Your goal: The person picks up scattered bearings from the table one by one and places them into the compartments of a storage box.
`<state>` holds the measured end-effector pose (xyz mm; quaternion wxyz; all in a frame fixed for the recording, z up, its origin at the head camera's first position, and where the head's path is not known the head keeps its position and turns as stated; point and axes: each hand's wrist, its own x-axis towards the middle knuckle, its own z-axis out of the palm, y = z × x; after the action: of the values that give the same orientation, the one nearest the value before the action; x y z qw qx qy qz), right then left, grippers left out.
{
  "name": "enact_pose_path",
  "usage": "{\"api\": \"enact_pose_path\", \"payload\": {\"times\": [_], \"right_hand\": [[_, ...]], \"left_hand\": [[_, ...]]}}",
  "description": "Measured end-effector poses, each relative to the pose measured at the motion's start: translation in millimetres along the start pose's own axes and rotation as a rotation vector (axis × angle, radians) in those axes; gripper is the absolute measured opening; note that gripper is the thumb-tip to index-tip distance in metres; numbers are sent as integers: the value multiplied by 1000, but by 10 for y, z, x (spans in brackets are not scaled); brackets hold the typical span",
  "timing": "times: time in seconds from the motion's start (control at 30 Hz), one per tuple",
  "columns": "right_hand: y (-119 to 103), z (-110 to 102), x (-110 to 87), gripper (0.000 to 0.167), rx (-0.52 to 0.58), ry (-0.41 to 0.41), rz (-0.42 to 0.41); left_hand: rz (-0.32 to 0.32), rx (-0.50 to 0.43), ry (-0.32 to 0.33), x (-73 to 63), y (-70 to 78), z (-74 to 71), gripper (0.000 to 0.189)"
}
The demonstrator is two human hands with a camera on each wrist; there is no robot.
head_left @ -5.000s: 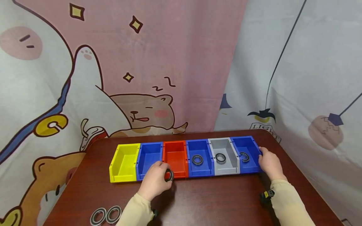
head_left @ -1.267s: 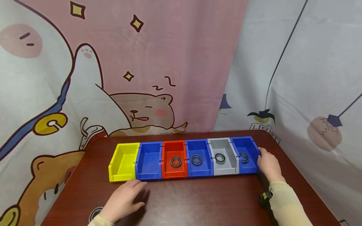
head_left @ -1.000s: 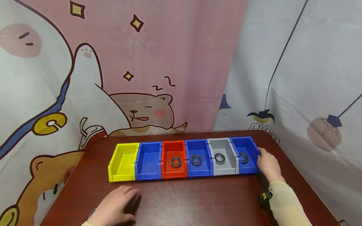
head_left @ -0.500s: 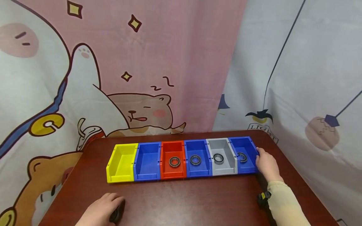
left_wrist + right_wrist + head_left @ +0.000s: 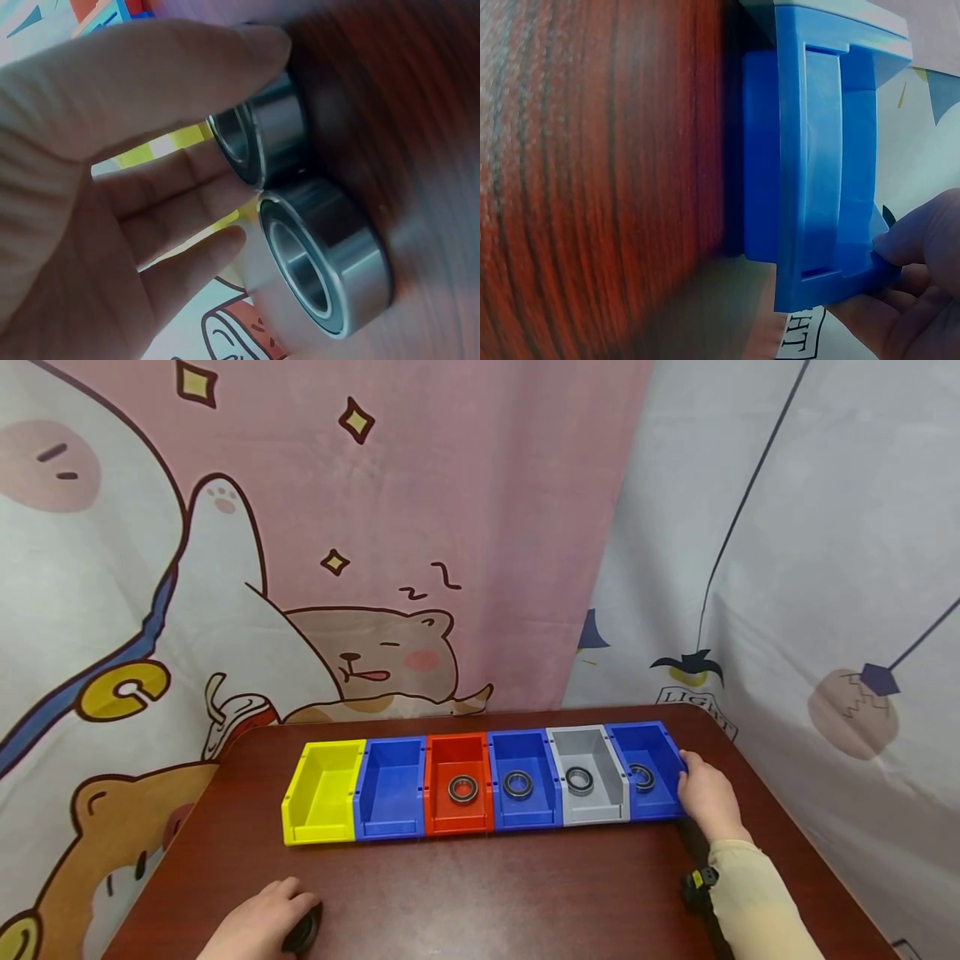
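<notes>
My left hand is low at the left of the table. In the left wrist view its thumb and fingers close around the sides of a ball bearing. A second ball bearing lies flat on the wood right beside it. My right hand grips the outer side wall of the blue bin at the row's right end, its thumb on the rim in the right wrist view. Inside that bin lies a bearing.
Left of that bin, the grey bin, another blue bin and the red bin each contain one bearing. The second blue bin and the yellow bin show bare floors. A printed curtain hangs behind the table.
The left hand released a bearing in the red bin, then moved back down-left to the bearings on the table and closed around one. The right hand stayed on the end bin.
</notes>
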<state>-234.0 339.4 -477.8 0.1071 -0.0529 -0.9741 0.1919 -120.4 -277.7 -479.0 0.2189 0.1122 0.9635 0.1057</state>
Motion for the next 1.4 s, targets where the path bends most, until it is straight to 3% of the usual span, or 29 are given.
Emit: {"api": "enact_pose_path", "payload": {"times": [0.23,0.63,1.0,1.23,1.4], "right_hand": [[-13,-19,3,44,5,-7,8],[-18,-27,3,44,6,-13,11],[-24,-37,4,44,2,-24,18],[-25,-25,1,44,3,-21,20],[-22,-20,-3,44,10,-32,25]], "left_hand": [[-7,26,1,8,-4,-1,47],[20,76,24,19,-17,-5,45],[123,126,100,5,2,-8,50],[98,104,132,29,136,-57,53],[118,117,198,66,267,-98,54]]}}
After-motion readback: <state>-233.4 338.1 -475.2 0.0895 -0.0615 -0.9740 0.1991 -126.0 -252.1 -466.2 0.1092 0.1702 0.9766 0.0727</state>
